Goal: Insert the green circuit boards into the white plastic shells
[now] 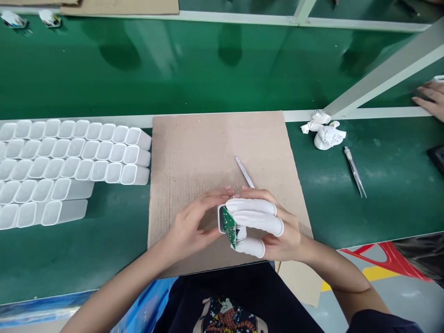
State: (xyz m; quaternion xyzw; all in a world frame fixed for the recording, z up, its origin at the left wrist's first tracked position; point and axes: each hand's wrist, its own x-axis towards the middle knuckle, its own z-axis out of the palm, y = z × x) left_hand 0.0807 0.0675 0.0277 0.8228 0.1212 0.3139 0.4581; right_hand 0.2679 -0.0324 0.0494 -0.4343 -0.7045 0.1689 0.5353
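Observation:
Over a brown cardboard sheet [208,148] both my hands meet. My right hand [274,226], with white finger cots on thumb and two fingers, pinches a small green circuit board [229,225] that sits partly inside a white plastic shell [221,218]. My left hand [194,224] is curled round the shell's left side, fingertips on its top. A thin metal tool [243,171] lies on the cardboard just beyond my right fingers.
Rows of white plastic shells [69,157] lie stacked at the left on the green bench. Crumpled white finger cots [326,134] and tweezers [355,172] lie at the right. Another person's hand [430,99] rests at the far right edge. A green conveyor belt [208,64] runs behind.

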